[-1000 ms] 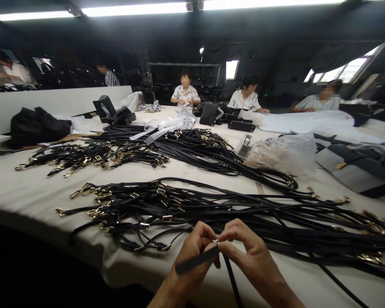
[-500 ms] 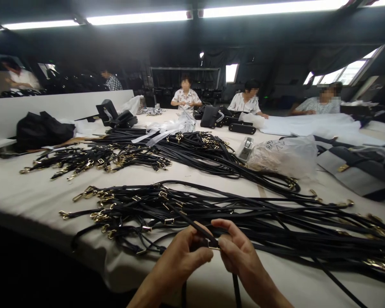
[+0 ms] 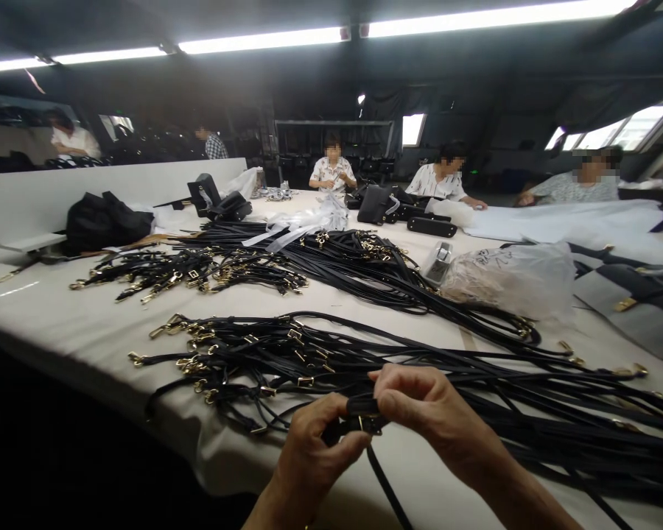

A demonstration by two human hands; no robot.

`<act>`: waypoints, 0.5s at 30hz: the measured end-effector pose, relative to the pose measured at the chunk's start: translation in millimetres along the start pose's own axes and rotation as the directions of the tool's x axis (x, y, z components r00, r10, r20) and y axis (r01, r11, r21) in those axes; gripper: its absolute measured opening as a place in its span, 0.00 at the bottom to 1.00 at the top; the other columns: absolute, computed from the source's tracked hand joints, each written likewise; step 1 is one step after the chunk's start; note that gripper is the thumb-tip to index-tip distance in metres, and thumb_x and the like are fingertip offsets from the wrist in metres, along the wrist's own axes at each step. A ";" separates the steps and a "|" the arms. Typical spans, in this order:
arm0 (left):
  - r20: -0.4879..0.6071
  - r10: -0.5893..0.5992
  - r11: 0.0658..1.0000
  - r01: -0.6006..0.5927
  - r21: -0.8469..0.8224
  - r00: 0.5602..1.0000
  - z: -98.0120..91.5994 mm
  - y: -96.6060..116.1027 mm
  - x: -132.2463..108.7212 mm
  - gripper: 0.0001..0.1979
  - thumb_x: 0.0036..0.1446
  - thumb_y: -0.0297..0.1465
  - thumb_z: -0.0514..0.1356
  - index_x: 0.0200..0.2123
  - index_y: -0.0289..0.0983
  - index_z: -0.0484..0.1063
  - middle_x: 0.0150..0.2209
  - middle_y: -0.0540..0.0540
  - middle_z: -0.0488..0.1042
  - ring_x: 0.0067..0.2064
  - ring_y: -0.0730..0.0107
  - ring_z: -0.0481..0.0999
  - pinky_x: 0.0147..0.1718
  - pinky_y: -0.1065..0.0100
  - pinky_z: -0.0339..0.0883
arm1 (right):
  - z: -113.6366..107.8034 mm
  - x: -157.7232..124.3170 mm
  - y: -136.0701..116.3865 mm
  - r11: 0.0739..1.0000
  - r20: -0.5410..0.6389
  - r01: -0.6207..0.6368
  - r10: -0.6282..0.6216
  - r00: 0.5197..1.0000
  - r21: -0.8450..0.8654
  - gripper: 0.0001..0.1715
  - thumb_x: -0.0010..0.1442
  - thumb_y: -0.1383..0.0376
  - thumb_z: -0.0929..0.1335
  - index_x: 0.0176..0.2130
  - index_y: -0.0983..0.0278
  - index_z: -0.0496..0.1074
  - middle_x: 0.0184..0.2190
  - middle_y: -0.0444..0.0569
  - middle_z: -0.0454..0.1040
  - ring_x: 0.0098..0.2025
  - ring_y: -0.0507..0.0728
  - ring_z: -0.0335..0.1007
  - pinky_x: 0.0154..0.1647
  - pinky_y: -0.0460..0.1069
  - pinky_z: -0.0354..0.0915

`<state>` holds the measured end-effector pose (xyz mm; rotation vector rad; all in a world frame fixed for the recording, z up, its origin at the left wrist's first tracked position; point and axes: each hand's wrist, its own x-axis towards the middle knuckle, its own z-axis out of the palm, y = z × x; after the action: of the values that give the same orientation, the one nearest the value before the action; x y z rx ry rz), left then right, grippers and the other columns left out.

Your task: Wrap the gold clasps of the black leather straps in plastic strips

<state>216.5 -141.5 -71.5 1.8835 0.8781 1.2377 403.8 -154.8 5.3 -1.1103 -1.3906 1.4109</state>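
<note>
Both of my hands meet at a black strap (image 3: 362, 406) with a gold buckle (image 3: 361, 422), just above the near side of the table. My left hand (image 3: 317, 442) is closed round the strap from the left, thumb below the buckle. From the right, my right hand (image 3: 420, 401) pinches the strap beside the buckle between thumb and fingers. A loose strap end hangs down below the hands. Right behind them lies a pile of black straps (image 3: 398, 346) with gold clasps (image 3: 191, 364) gathered at its left end.
Farther back lies a second strap bundle (image 3: 365, 276), with a clear plastic bag (image 3: 511, 276) and a grey handheld device (image 3: 438, 263) to its right. Black bags (image 3: 376, 202) stand beyond. A black cloth heap (image 3: 102, 223) sits left. Several people work around the far side.
My right hand has moved up and turned over the strap, which now bends across the buckle. The view has shifted, so the table's contents appear farther right.
</note>
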 end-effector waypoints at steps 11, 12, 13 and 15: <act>-0.016 0.129 0.992 -0.129 0.019 0.992 -3.6 1.5 -2.5 0.06 0.52 0.29 0.69 0.34 0.35 0.78 0.26 0.49 0.77 0.25 0.72 0.74 0.26 0.75 0.64 | -17.9 -15.2 13.7 0.892 -0.095 -0.172 0.146 0.985 -0.417 0.20 0.56 0.55 0.72 0.22 0.64 0.67 0.51 0.50 0.72 0.53 0.62 0.68 0.56 0.54 0.55; -0.014 0.137 0.991 -0.136 0.016 0.991 -2.8 2.9 -1.3 0.06 0.53 0.31 0.69 0.34 0.35 0.78 0.25 0.48 0.77 0.25 0.72 0.74 0.25 0.75 0.64 | -15.6 -13.7 15.5 0.896 -0.093 -0.164 0.138 0.986 -0.412 0.20 0.56 0.55 0.72 0.22 0.64 0.67 0.51 0.50 0.72 0.52 0.62 0.68 0.55 0.54 0.55; -0.009 0.137 0.991 -0.137 0.011 0.991 -2.4 4.3 -0.2 0.07 0.54 0.33 0.69 0.35 0.35 0.79 0.26 0.48 0.77 0.26 0.71 0.75 0.26 0.74 0.65 | -13.4 -12.2 17.6 0.902 -0.088 -0.155 0.130 0.988 -0.402 0.20 0.56 0.55 0.72 0.22 0.65 0.67 0.51 0.50 0.73 0.52 0.62 0.69 0.55 0.54 0.56; 0.023 0.125 0.992 -0.125 -0.005 0.992 -3.1 7.4 2.1 0.09 0.54 0.35 0.69 0.35 0.35 0.80 0.27 0.47 0.79 0.28 0.70 0.77 0.28 0.74 0.66 | -10.5 -9.5 23.2 0.924 -0.054 -0.134 0.123 0.991 -0.357 0.22 0.56 0.53 0.72 0.22 0.65 0.68 0.48 0.51 0.74 0.51 0.62 0.69 0.54 0.54 0.57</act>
<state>215.4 -143.0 -63.4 1.9720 0.7548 1.2884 416.7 -162.0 -17.4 -1.4756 -1.6216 1.2499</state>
